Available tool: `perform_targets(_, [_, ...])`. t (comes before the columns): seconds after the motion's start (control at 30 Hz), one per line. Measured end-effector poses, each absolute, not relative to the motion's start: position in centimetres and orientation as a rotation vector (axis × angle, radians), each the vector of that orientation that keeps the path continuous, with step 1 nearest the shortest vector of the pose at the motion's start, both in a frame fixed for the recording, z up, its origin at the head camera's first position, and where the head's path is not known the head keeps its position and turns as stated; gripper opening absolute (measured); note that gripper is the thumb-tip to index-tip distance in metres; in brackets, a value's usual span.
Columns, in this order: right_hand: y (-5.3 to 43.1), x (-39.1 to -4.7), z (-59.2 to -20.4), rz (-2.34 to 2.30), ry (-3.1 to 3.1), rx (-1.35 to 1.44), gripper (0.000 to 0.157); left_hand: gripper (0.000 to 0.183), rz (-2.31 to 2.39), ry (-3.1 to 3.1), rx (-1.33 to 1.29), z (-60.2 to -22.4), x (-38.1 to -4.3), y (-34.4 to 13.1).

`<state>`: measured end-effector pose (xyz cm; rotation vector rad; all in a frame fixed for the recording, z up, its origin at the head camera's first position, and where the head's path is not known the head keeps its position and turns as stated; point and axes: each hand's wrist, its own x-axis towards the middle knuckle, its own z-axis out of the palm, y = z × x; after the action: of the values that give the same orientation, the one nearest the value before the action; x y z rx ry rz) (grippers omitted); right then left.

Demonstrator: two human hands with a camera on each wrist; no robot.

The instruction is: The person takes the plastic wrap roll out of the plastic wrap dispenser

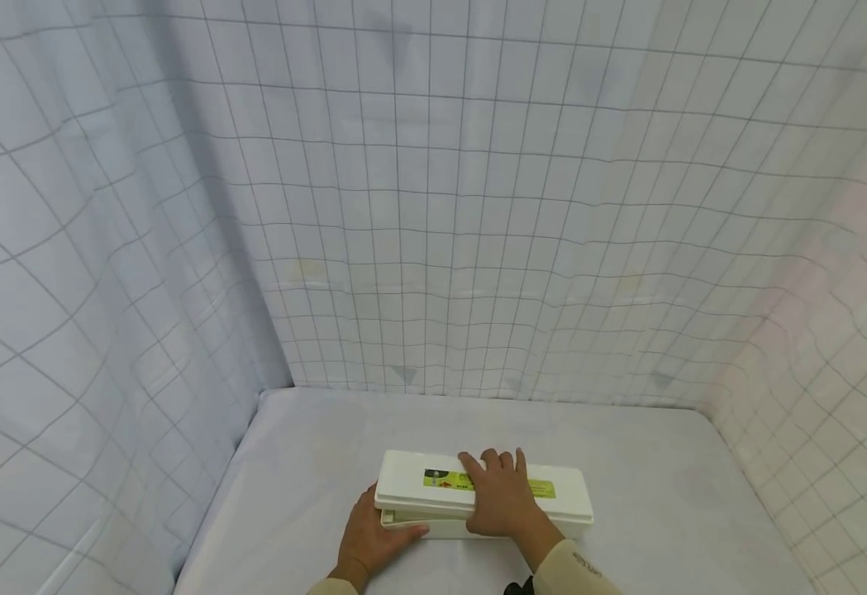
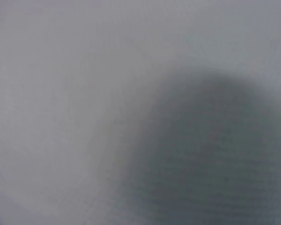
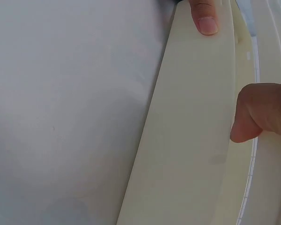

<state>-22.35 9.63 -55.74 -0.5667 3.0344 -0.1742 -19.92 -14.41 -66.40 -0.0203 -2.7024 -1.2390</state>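
A long white plastic box (image 1: 451, 529) lies crosswise on the table, its white lid (image 1: 403, 479) bearing a yellow-green label. The lid sits askew, with a gap along the front that is wider at the left. My left hand (image 1: 376, 533) grips the left end of the box, thumb along the front wall; its other fingers are partly hidden. My right hand (image 1: 503, 500) spans the lid, fingers spread over the top and thumb at the front edge. In the right wrist view, that thumb (image 3: 262, 110) is bent at the gap. The left wrist view shows only blurred pale cloth and a shadow.
A white-covered table (image 1: 649, 487) extends around the box. White cloth walls with a dark grid (image 1: 440, 207) enclose the back and both sides. A small black object (image 1: 520, 587) shows beside the right sleeve at the bottom edge.
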Motion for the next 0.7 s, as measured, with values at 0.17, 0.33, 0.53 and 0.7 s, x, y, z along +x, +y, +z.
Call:
perform_targets(0.17, [9.9,-22.1,-55.8,-0.180,3.051,-0.573,0.098,0.105,-1.248,-2.691,-0.033,-66.4,-19.9,-14.4])
perform_targets(0.33, [10.3,-21.7,-55.4,-0.178,3.060,-0.583,0.099,0.115,-1.214,-2.719,-0.025,-66.3,-19.8,-14.4])
perform_targets(0.53, [10.8,-21.2,-55.4,-0.147,3.073,-0.575,0.097,0.116,-1.175,-2.755,-0.004,-66.4,-19.5,-14.4])
perform_targets(0.7, [11.4,-20.9,-55.7,-0.172,3.098,-0.573,0.097,0.117,-1.157,-2.773,0.014,-66.4,-19.5,-14.4])
